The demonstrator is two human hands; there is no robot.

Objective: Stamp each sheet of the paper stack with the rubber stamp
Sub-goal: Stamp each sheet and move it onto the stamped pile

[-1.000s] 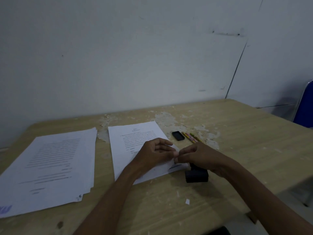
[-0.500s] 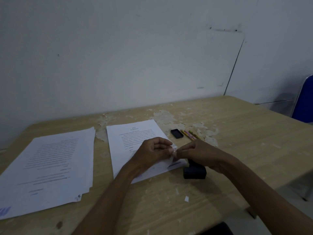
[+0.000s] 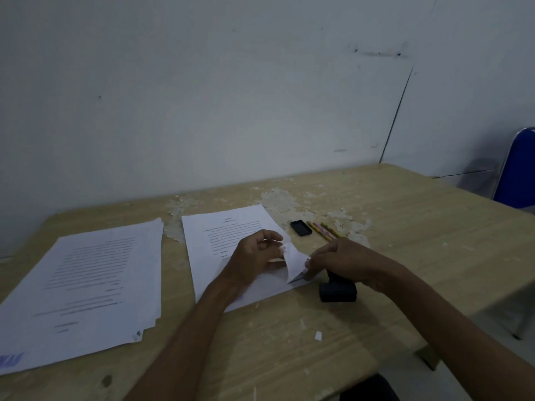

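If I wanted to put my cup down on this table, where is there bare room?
Bare wood lies right of the pencils out to the table edge, and along the near edge below the sheet. Crowded: both hands meet over the sheet beside the stamp, and the stack fills the left.

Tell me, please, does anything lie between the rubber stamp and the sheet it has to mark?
Yes: the sheet's own lifted corner, pinched by both the left hand and right hand, curls up beside the rubber stamp.
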